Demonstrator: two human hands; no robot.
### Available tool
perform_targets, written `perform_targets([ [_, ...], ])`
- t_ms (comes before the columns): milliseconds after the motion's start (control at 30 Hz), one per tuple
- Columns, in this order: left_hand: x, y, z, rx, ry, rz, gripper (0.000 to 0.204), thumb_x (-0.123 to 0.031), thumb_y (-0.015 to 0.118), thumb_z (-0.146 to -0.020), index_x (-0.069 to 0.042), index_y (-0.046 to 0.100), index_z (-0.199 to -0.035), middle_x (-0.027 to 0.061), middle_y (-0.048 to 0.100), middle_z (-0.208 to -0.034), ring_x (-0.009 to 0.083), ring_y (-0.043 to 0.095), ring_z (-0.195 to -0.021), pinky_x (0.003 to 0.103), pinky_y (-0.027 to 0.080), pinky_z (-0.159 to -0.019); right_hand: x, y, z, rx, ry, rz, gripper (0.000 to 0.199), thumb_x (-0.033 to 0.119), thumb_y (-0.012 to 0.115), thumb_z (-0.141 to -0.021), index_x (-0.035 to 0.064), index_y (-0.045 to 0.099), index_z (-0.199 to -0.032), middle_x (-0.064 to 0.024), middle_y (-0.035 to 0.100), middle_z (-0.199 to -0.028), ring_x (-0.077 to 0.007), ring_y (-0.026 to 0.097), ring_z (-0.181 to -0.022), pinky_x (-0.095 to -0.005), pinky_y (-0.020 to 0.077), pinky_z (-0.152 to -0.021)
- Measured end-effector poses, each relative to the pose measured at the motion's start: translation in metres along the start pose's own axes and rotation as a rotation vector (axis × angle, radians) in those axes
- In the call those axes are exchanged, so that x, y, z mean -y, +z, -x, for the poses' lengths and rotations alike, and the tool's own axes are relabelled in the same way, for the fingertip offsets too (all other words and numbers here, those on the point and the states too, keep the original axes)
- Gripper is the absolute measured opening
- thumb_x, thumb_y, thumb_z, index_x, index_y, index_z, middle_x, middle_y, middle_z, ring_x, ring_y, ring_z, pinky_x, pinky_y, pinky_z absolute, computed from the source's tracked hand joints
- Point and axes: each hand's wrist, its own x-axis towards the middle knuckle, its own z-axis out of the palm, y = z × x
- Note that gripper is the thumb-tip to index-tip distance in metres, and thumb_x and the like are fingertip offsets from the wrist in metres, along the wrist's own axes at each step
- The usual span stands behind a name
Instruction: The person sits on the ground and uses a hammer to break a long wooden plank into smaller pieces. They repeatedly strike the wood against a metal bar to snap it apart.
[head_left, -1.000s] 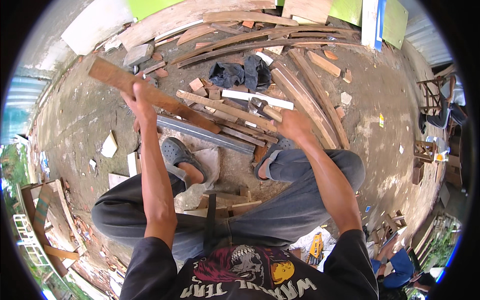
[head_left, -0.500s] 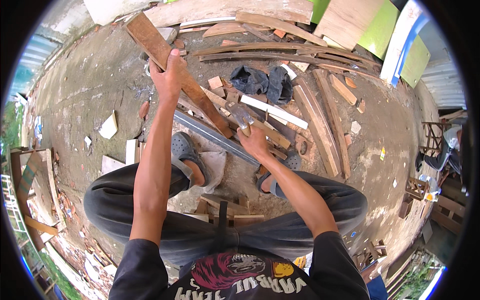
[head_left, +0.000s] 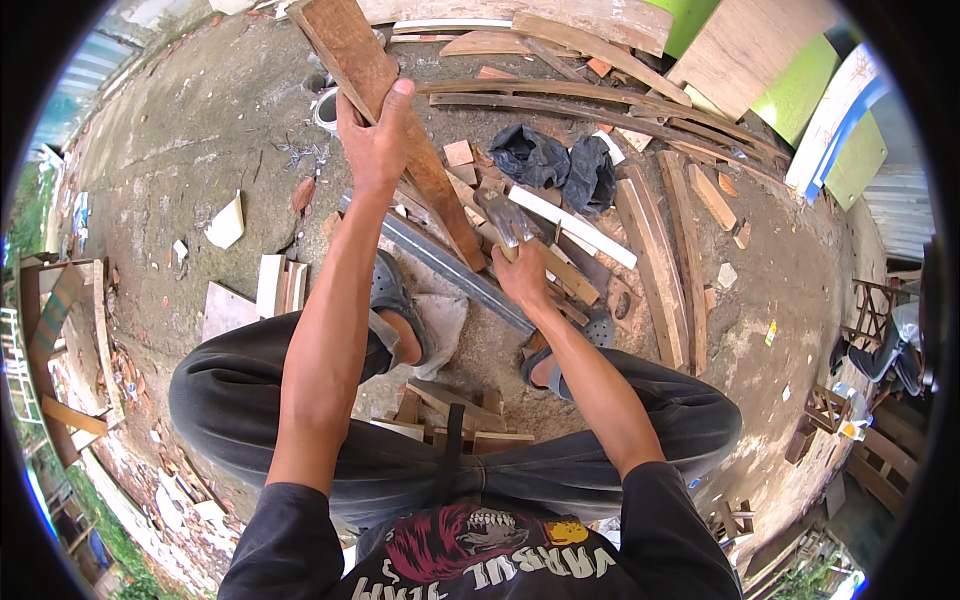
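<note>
My left hand (head_left: 378, 140) is closed around a long brown wooden plank (head_left: 430, 180). The plank slants from the upper left toward the middle, its lower end close to my right hand. My right hand (head_left: 522, 272) grips the pale handle of a short metal tool (head_left: 512, 225), whose exact kind I cannot make out. Its shiny metal part points up and left, beside the plank. Beneath the plank a long dark grey bar (head_left: 445, 262) lies diagonally in front of my feet.
Loose boards (head_left: 650, 270) lie to the right, with long strips (head_left: 600, 100) farther off. Black cloth or plastic (head_left: 545, 160) rests by a white strip (head_left: 575, 228) and wood offcuts. A white cup-like container (head_left: 326, 110) stands behind the plank. Wood blocks (head_left: 460, 400) lie between my legs.
The view has shifted, so the surroundings sit slightly lower and farther right. My left hand still holds the plank, and my right hand still grips the tool beside it.
</note>
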Motion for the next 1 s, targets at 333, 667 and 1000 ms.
perform_targets([
  [333,0.002,-0.005,0.016,-0.015,0.047,-0.023,0.05,-0.036,0.072,-0.084,0.0,0.053,-0.112,0.0086,0.061,-0.09,0.0177,0.061,-0.079,0.033,0.049,-0.071,-0.049,-0.002,-0.016,0.178,0.154,0.166,0.037,0.022,0.062,-0.079,-0.0121,0.065,-0.092,-0.0218,0.066,-0.07,-0.032,0.066,-0.059,-0.0431,0.0517,-0.059],
  [667,-0.029,-0.021,0.053,0.111,0.017,0.074,0.06,-0.044,0.07,-0.082,0.003,0.05,-0.114,0.012,0.056,-0.1,0.0244,0.06,-0.088,0.039,0.049,-0.077,0.03,-0.015,-0.023,-0.057,-0.114,-0.011,0.026,0.018,0.06,-0.08,-0.0066,0.067,-0.084,-0.0314,0.064,-0.078,-0.0474,0.064,-0.079,-0.0478,0.0507,-0.072],
  [1000,-0.043,-0.004,0.094,0.159,0.069,0.088,0.06,-0.052,0.079,-0.073,-0.001,0.06,-0.099,0.006,0.06,-0.09,0.0178,0.059,-0.085,0.035,0.047,-0.076,-0.02,-0.01,-0.028,0.324,0.159,0.244,0.023,0.016,0.059,-0.08,-0.0056,0.067,-0.083,-0.0221,0.068,-0.073,-0.0343,0.068,-0.065,-0.0434,0.0522,-0.059],
])
